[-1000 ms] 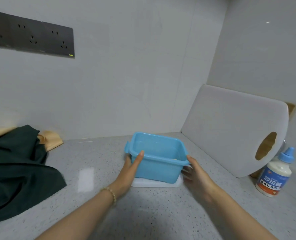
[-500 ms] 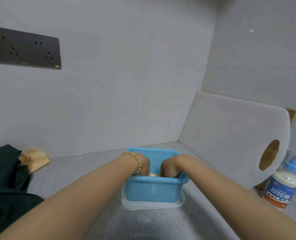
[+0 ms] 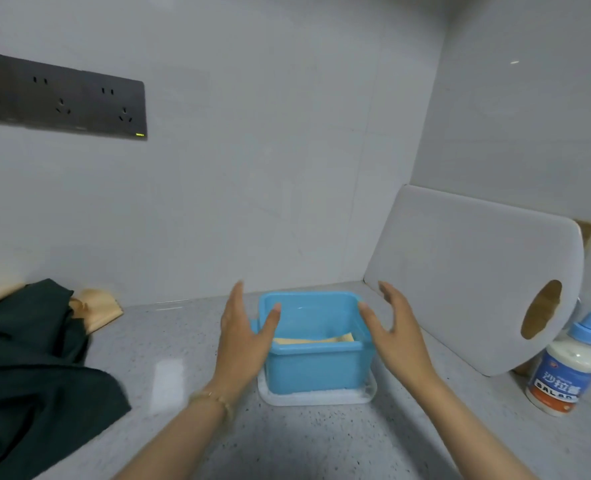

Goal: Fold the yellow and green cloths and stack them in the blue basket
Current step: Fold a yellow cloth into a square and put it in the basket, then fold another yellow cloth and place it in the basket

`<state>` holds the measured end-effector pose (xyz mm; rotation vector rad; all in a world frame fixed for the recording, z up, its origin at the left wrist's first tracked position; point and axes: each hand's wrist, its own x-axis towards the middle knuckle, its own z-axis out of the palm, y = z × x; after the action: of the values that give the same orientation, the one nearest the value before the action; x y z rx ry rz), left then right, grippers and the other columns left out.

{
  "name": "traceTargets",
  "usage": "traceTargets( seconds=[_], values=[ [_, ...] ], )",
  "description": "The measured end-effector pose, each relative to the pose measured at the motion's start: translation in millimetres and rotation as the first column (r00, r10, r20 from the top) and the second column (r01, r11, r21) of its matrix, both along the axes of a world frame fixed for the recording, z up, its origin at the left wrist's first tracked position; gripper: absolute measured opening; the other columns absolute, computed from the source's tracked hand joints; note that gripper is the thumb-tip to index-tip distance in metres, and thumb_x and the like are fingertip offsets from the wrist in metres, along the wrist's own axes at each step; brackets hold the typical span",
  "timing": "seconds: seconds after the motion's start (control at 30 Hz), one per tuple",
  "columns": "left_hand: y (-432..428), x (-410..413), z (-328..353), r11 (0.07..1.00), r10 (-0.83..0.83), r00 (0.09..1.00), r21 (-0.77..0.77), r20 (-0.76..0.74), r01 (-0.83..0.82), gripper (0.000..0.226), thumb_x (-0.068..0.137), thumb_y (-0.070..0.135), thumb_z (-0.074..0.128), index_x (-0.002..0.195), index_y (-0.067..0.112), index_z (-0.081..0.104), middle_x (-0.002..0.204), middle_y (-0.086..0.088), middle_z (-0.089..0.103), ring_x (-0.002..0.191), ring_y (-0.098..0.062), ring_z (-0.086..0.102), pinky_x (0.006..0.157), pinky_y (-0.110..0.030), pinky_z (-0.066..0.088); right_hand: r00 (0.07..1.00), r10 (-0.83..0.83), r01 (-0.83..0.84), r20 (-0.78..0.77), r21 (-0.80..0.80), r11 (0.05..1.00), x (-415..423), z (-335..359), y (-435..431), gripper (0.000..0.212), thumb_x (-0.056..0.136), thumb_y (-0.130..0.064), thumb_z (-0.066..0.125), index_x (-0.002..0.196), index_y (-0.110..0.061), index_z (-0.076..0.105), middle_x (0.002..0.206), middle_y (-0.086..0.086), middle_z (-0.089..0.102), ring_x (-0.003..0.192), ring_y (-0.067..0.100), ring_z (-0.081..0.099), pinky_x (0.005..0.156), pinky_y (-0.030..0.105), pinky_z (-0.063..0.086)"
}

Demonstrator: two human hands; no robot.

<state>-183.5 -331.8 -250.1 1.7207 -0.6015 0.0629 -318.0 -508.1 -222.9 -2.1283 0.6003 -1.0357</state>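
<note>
The blue basket (image 3: pixel 316 367) stands on a white tray (image 3: pixel 318 396) in the middle of the grey counter. A folded yellow cloth (image 3: pixel 313 340) lies flat inside it, only its near edge showing. My left hand (image 3: pixel 244 336) hovers at the basket's left side with fingers straight, holding nothing. My right hand (image 3: pixel 396 336) hovers at the right side, fingers spread, also holding nothing. A dark green cloth (image 3: pixel 27 368) lies crumpled on the counter at the far left, partly over another yellow cloth (image 3: pixel 96 308) by the wall.
A white cutting board (image 3: pixel 467 275) leans against the right wall. A salad dressing bottle (image 3: pixel 565 367) with a blue cap stands in front of it. A dark socket strip (image 3: pixel 58 98) is on the back wall. Bare counter lies between the green cloth and the basket.
Both hands were down inside the basket half a second ago. They have lifted out and now hover open on either side of it. The yellow cloth shows inside.
</note>
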Motion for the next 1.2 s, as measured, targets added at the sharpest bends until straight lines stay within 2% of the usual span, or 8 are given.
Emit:
traceTargets(
  seconds=[0.07, 0.13, 0.27, 0.57, 0.73, 0.9, 1.1, 1.2],
  values=[
    [13.0, -17.8, -26.7, 0.987, -0.102, 0.941, -0.150, -0.324, 0.055, 0.087, 0.081, 0.068, 0.037, 0.152, 0.029, 0.007, 0.158, 0.011, 0.011, 0.145, -0.008, 0.011, 0.118, -0.034, 0.011, 0.997, 0.039, -0.058, 0.060, 0.356, 0.933, -15.2, -28.2, 8.1, 0.070, 0.087, -0.053, 0.050, 0.146, -0.022, 0.029, 0.150, -0.008, 0.033, 0.135, 0.006, 0.032, 0.107, 0.023, 0.022],
    [20.2, -31.3, -46.5, 0.975, -0.207, 0.927, -0.142, -0.313, 0.170, 0.080, 0.082, 0.067, 0.029, 0.151, 0.032, 0.014, 0.157, 0.015, 0.016, 0.141, 0.001, 0.017, 0.114, -0.023, 0.012, 0.988, 0.128, -0.151, 0.081, 0.517, 0.842, -21.3, -53.3, 14.7, 0.067, 0.088, -0.054, 0.046, 0.146, -0.024, 0.030, 0.150, -0.009, 0.034, 0.131, 0.002, 0.034, 0.107, 0.023, 0.022],
    [20.3, -40.0, -56.7, 0.914, -0.404, 0.879, -0.060, -0.255, 0.402, 0.060, 0.087, 0.068, 0.020, 0.140, 0.044, 0.035, 0.141, 0.025, 0.043, 0.123, 0.019, 0.038, 0.102, -0.007, 0.028, 0.978, 0.210, -0.183, -0.001, 0.487, 0.854, -22.3, -79.3, 27.8, 0.055, 0.093, -0.045, 0.042, 0.142, -0.019, 0.041, 0.143, -0.006, 0.045, 0.125, 0.003, 0.041, 0.105, 0.021, 0.026],
    [34.6, -50.7, -37.5, 0.878, -0.440, 0.877, 0.112, -0.195, 0.465, 0.057, 0.090, 0.068, 0.020, 0.143, 0.052, 0.007, 0.144, 0.038, 0.019, 0.136, 0.011, 0.019, 0.105, -0.005, 0.015, 0.996, -0.089, 0.087, -0.014, 0.431, 0.898, -21.0, -79.5, 45.5, 0.062, 0.097, -0.030, 0.049, 0.149, -0.009, 0.023, 0.154, 0.009, 0.028, 0.139, 0.024, 0.032, 0.114, 0.037, 0.025],
    [106.7, -29.3, -36.4, 0.938, -0.250, 0.966, 0.229, -0.071, 0.260, 0.077, 0.086, 0.070, 0.024, 0.152, 0.034, 0.008, 0.157, 0.019, 0.009, 0.140, 0.005, 0.009, 0.112, -0.016, 0.006, 0.960, -0.232, 0.177, 0.160, 0.295, 0.939, -14.0, -89.5, 117.6, 0.045, 0.085, 0.001, 0.060, 0.126, -0.001, 0.041, 0.127, 0.015, 0.038, 0.118, 0.027, 0.041, 0.100, 0.027, 0.030],
    [235.0, 24.7, -15.6, 0.892, -0.013, 0.943, 0.430, 0.331, -0.139, 0.065, 0.097, 0.046, 0.042, 0.152, 0.022, 0.016, 0.157, 0.011, 0.016, 0.145, -0.007, 0.010, 0.118, -0.023, 0.007, 0.965, 0.258, -0.263, 0.051, 0.191, 0.946, 51.6, -83.7, 220.4, 0.032, 0.085, 0.001, 0.059, 0.109, -0.017, 0.046, 0.111, -0.001, 0.045, 0.104, 0.012, 0.045, 0.089, 0.018, 0.031],
    [372.8, 88.1, -22.4, 0.522, 0.257, 0.858, 0.683, 0.445, -0.510, 0.069, 0.100, 0.043, 0.036, 0.153, 0.014, 0.002, 0.161, -0.002, 0.000, 0.148, -0.020, 0.001, 0.120, -0.034, 0.003, 0.775, 0.598, -0.602, -0.205, 0.051, 0.797, 155.0, -60.5, 326.0, 0.035, 0.094, -0.019, 0.054, 0.128, -0.016, 0.047, 0.128, -0.003, 0.046, 0.118, 0.013, 0.048, 0.100, 0.022, 0.037],
    [410.8, 110.4, -27.5, 0.396, 0.284, 0.866, 0.772, 0.412, -0.498, 0.065, 0.102, 0.041, 0.032, 0.153, 0.014, 0.002, 0.161, -0.004, 0.000, 0.148, -0.022, 0.002, 0.119, -0.035, 0.003, 0.694, 0.618, -0.671, -0.370, -0.019, 0.741, 196.9, -60.2, 368.0, 0.054, 0.097, -0.032, 0.050, 0.146, -0.020, 0.031, 0.152, -0.002, 0.029, 0.141, 0.015, 0.026, 0.118, 0.033, 0.018]
  ],
)
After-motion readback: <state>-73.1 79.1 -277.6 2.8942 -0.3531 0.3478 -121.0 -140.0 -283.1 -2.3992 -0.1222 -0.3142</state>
